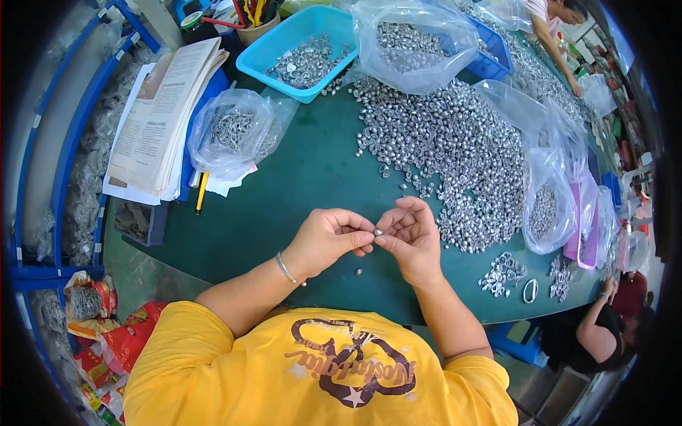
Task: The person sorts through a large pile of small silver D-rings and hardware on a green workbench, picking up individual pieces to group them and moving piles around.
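Observation:
Over the near part of the green table [305, 163], my left hand [330, 240] and my right hand [410, 240] meet fingertip to fingertip. Between them they pinch a small silvery metal piece [378, 232], rounded on top; its exact kind is too small to make out. My left thumb and forefinger close on it from one side, my right thumb and fingers from the other. A single similar metal piece [359, 272] lies on the table just below my hands. Beyond my right hand spreads a large heap of small silvery metal pieces [455, 142], many of them ring-like.
A blue basket [245, 62] and clear bags [231, 160] of metal pieces line the far side. Left lie stacked papers [153, 131] and a yellow pencil [202, 193]. Right are small piles [503, 273], an oval ring [530, 290] and a purple tray [584, 213]. Other people [543, 28] sit nearby.

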The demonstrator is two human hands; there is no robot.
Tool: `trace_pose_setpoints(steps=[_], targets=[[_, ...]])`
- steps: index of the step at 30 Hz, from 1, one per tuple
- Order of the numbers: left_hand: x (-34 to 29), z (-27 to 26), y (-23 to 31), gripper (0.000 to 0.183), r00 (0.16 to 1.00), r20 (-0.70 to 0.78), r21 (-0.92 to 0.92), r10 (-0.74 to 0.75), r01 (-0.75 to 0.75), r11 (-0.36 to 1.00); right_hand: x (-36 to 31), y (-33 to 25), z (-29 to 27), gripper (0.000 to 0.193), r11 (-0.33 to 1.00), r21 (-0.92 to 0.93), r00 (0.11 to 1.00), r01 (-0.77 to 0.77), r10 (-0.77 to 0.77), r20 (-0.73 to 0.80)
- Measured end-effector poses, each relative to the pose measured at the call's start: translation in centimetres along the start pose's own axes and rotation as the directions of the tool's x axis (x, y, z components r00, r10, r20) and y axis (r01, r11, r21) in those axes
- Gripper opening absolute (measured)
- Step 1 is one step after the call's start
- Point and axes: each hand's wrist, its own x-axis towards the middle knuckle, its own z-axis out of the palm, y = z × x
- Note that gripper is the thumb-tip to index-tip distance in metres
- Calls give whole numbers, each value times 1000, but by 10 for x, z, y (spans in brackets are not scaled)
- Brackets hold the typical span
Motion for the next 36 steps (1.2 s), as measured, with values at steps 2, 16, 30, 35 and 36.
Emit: trace_pose_setpoints(steps=[2,16,30,35,36], targets=[[-2,0,-1,12,999,2,59,40,-40,997,-2,-1,2,47,1000,24,1000,-18,18,-9],[-1,-10,-17,13,984,142,-444,-105,158,882,-4,5,-14,13,932,336,984,-139,169,-63],[-4,-27,-9,17,998,44,-512,-41,58,857,-21,-17,-6,16,600,-799,971,21,179,160],[-3,-24,-4,10,996,-59,-446,-65,32,894,-35,1,0,15,331,-874,917,354,59,394],[-4,-23,-4,10,996,-60,-442,-63,30,897,-35,2,-1,15,364,-863,922,350,31,387]])
